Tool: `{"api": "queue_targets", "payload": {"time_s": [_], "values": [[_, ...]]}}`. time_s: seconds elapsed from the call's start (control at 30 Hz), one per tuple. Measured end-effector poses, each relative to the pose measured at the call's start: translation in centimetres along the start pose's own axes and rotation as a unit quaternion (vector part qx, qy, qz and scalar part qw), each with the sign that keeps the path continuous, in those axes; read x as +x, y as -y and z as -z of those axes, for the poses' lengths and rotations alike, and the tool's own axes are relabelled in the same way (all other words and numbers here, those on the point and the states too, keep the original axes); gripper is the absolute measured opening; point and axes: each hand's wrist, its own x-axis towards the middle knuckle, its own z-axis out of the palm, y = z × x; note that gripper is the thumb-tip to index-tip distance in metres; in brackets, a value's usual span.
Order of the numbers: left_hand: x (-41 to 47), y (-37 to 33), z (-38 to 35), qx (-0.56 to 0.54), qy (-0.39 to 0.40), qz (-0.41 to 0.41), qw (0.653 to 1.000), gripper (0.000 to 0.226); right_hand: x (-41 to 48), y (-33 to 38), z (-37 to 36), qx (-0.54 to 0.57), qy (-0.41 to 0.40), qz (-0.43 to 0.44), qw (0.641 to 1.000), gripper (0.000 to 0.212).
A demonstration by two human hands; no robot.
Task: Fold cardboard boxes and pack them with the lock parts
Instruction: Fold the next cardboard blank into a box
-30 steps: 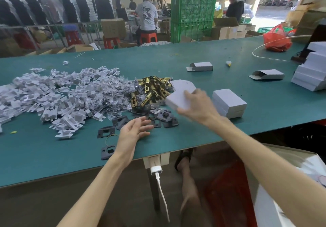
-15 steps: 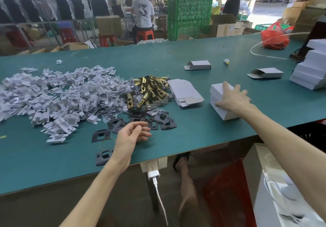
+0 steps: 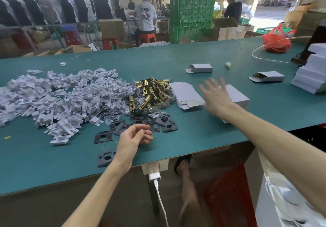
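A green table (image 3: 194,59) filled the middle of the frame from edge to edge. At centre left a wide heap of white plastic inserts (image 3: 53,99) lay on it, with small clear bags mixed in along its right side. At the right edge stood a stepped stack of white boxes (image 3: 310,75). Just right of the heap, in the centre, was a pile of brass latch parts (image 3: 151,94), and touching it on the right a sheaf of flat cardboard blanks (image 3: 185,92). Right of those sat closed white boxes (image 3: 238,96), partly hidden by the right hand (image 3: 217,96), which was blurred; its fingers looked spread and held nothing, though whether it touched the boxes could not be told. The left hand (image 3: 134,136) lay low in the centre, palm up, fingers loosely curled and holding nothing, beside the black strike plates (image 3: 165,122). Two half-folded boxes (image 3: 200,68) lay in the upper right. A rubber band (image 3: 109,144) lay left of the left wrist.
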Motion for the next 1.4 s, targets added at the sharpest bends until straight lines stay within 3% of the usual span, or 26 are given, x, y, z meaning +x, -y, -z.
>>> {"api": "queue_targets", "payload": {"time_s": [0.07,0.17,0.33,0.43,0.5,0.6,0.7,0.77,0.87,1.0,1.1,1.17,1.23,1.3,1.4], "values": [[0.0,0.0,0.0,0.007,-0.005,0.0,1.0,0.023,0.2,2.2,-0.5,0.012,0.033,0.051,0.998,0.08],[0.0,-0.1,-0.1,0.015,-0.012,-0.001,1.0,0.023,0.3,4.1,-1.2,0.051,0.047,0.057,0.996,0.07],[0.2,-0.3,-0.4,0.019,-0.021,-0.001,1.0,0.022,-0.6,4.0,-0.8,0.064,-0.024,0.084,0.994,0.029],[0.2,-0.2,-0.4,0.02,-0.021,0.0,1.0,0.023,-1.6,3.7,-0.4,0.072,-0.037,0.08,0.993,0.027],[0.3,-0.2,-0.4,0.02,-0.02,0.001,1.0,0.023,-2.2,4.0,-0.3,0.136,-0.077,0.033,0.987,0.029],[0.3,-0.1,-0.4,0.023,-0.008,0.0,1.0,0.022,-3.8,5.0,-0.1,0.312,-0.202,-0.041,0.928,0.036],[0.2,-0.4,-0.6,0.007,0.014,0.003,1.0,0.023,-6.6,7.2,0.4,0.486,-0.293,-0.002,0.824,0.029],[0.8,-0.8,-0.6,-0.054,0.047,0.041,0.997,0.033,-8.5,8.7,0.7,0.55,-0.285,0.042,0.784,0.028],[2.1,-1.9,0.1,-0.209,0.121,0.102,0.965,0.064,-10.5,10.9,0.5,0.6,-0.269,0.089,0.748,0.028],[3.4,-3.2,0.4,-0.291,0.134,0.102,0.942,0.065,-11.4,13.9,0.2,0.653,-0.23,0.095,0.715,0.034],[3.5,-2.9,0.4,-0.344,0.153,0.087,0.922,0.08,-10.7,14.4,0.2,0.689,-0.198,0.067,0.694,0.039],[3.4,-2.6,0.7,-0.345,0.175,0.076,0.919,0.084,-10.1,14.2,-0.2,0.691,-0.178,0.044,0.699,0.039],[3.4,-2.3,1.1,-0.313,0.185,0.072,0.929,0.073,-10.0,14.0,-0.6,0.687,-0.159,0.025,0.708,0.036],[3.4,-2.0,1.2,-0.272,0.192,0.065,0.941,0.059,-9.8,13.8,-0.9,0.699,-0.14,0.008,0.702,0.037],[3.0,-1.7,0.4,-0.242,0.204,0.071,0.946,0.059,-9.2,13.3,-1.2,0.712,-0.104,-0.01,0.694,0.039]]}}
